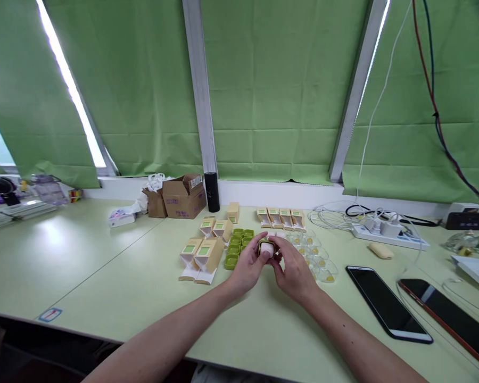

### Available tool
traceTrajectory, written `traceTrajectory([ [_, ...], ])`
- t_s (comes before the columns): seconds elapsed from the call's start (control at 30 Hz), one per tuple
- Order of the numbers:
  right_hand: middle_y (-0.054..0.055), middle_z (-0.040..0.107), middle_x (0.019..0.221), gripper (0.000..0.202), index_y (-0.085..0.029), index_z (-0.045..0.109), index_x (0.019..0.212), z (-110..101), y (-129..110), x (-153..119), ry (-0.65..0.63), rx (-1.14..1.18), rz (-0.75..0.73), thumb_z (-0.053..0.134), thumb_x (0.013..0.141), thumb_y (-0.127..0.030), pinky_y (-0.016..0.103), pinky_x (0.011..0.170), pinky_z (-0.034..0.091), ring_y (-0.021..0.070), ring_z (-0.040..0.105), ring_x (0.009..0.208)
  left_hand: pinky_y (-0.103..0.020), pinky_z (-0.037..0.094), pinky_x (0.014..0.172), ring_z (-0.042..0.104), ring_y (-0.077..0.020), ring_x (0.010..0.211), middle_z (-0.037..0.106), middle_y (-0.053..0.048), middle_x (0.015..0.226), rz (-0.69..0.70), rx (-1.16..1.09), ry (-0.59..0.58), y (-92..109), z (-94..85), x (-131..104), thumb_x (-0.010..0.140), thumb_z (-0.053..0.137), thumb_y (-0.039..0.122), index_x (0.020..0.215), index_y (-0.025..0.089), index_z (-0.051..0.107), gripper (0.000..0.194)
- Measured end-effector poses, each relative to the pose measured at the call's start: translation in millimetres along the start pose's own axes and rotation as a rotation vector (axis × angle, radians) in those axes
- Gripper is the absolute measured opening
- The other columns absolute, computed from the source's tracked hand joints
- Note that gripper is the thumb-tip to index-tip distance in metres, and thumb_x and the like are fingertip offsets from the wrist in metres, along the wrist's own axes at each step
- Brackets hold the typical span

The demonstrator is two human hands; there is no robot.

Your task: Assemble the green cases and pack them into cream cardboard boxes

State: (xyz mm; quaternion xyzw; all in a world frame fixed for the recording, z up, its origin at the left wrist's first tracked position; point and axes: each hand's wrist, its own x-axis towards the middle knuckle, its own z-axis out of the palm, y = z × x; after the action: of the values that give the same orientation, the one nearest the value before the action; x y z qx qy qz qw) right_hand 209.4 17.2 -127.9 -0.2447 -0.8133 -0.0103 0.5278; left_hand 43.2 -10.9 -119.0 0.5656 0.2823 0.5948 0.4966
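Observation:
Above the table, my left hand (248, 266) and my right hand (296, 268) close their fingers around one small green square cup (260, 243) from both sides. A whitish, rounded piece (267, 248) sits inside that cup; what it is made of cannot be made out. Several like green cups (231, 260) stand in rows just left of my left hand. Beyond and right of my right hand lie clear plastic covers (328, 274) with yellow spots. Pale pink-white pieces (280, 234) show partly behind my fingers.
Open beige cartons (209, 255) stand left of the cups, and more cartons (280, 217) line the back. A cardboard box (184, 198) and a black cylinder (212, 192) are by the wall. At right lie two phones (389, 303), a power strip (407, 242) and cables.

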Motion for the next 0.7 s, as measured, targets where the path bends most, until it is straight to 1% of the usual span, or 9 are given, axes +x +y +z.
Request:
traceTrajectory([
  [0.07,0.016,0.071,0.131,0.049,-0.023,0.047,0.15,0.6,1.7,-0.7,0.002,0.012,0.01,0.054,0.102,-0.016,0.048,0.085,0.069,0.0303,0.073,0.112,-0.04,0.061,0.098,0.069,-0.0249,0.112,0.07,-0.014,0.128,-0.007,-0.032,-0.013,-1.9,-1.4,0.9,0.09,0.082,0.054,0.152,0.021,0.054,0.077],
  [0.2,0.017,0.071,0.129,0.045,-0.023,0.05,0.147,-0.3,1.8,-0.7,0.011,0.042,0.049,0.055,0.103,-0.018,0.044,0.079,0.069,0.0264,0.074,0.096,-0.042,0.06,0.1,0.07,-0.0262,0.114,0.069,-0.015,0.133,-0.02,-0.06,-0.027,-3.6,-3.4,3.7,0.089,0.084,0.051,0.153,0.022,0.054,0.076],
  [0.3,0.017,0.072,0.127,0.042,-0.022,0.052,0.145,-1.8,-0.4,-0.1,0.009,0.053,0.073,0.055,0.103,-0.02,0.043,0.078,0.069,0.0261,0.073,0.095,-0.041,0.061,0.097,0.07,-0.0257,0.112,0.069,-0.015,0.129,-0.01,-0.06,-0.034,0.5,-3.2,4.3,0.087,0.086,0.052,0.153,0.021,0.053,0.08],
  [0.4,0.016,0.073,0.124,0.039,-0.021,0.054,0.142,-3.1,-2.6,0.9,0.019,0.071,0.108,0.057,0.103,-0.022,0.042,0.075,0.067,0.025,0.073,0.09,-0.036,0.061,0.087,0.072,-0.0225,0.101,0.07,-0.014,0.123,0.009,-0.017,-0.058,8.9,-3.4,2.2,0.088,0.085,0.052,0.154,0.022,0.05,0.081],
  [0.47,0.015,0.073,0.122,0.037,-0.021,0.054,0.14,-4.3,-3.6,2.1,0.035,0.113,0.151,0.058,0.103,-0.025,0.04,0.073,0.067,0.0237,0.073,0.087,-0.029,0.059,0.074,0.071,-0.0178,0.087,0.07,-0.013,0.118,0.018,0.052,-0.063,14.6,-5.0,0.0,0.092,0.081,0.052,0.151,0.021,0.049,0.075],
  [0.53,0.014,0.074,0.122,0.036,-0.022,0.055,0.137,-5.7,-4.5,4.0,0.048,0.176,0.201,0.059,0.102,-0.027,0.038,0.072,0.067,0.0233,0.074,0.09,-0.026,0.053,0.065,0.067,-0.0135,0.075,0.07,-0.013,0.117,0.034,0.144,-0.025,18.3,-7.7,-1.6,0.097,0.075,0.053,0.147,0.02,0.049,0.065],
  [0.57,0.014,0.074,0.122,0.035,-0.022,0.056,0.136,-6.5,-4.9,5.0,0.051,0.211,0.227,0.06,0.102,-0.028,0.037,0.072,0.067,0.0233,0.075,0.091,-0.026,0.052,0.066,0.067,-0.0133,0.075,0.071,-0.013,0.118,0.048,0.196,0.007,19.1,-9.3,-2.0,0.099,0.071,0.053,0.144,0.02,0.05,0.06],
  [0.6,0.013,0.075,0.121,0.034,-0.023,0.056,0.135,-7.2,-5.3,6.1,0.054,0.247,0.254,0.06,0.102,-0.029,0.036,0.071,0.067,0.0234,0.075,0.093,-0.028,0.053,0.069,0.068,-0.0147,0.079,0.071,-0.014,0.119,0.069,0.255,0.043,19.2,-11.0,-2.1,0.101,0.068,0.053,0.142,0.02,0.051,0.056],
  [0.7,0.012,0.077,0.118,0.032,-0.023,0.059,0.132,-8.1,-6.1,8.6,0.061,0.37,0.344,0.062,0.102,-0.033,0.034,0.07,0.067,0.0229,0.076,0.093,-0.035,0.056,0.086,0.069,-0.0226,0.103,0.071,-0.015,0.125,0.188,0.483,0.131,17.0,-16.0,-1.6,0.105,0.061,0.045,0.14,0.021,0.054,0.043],
])
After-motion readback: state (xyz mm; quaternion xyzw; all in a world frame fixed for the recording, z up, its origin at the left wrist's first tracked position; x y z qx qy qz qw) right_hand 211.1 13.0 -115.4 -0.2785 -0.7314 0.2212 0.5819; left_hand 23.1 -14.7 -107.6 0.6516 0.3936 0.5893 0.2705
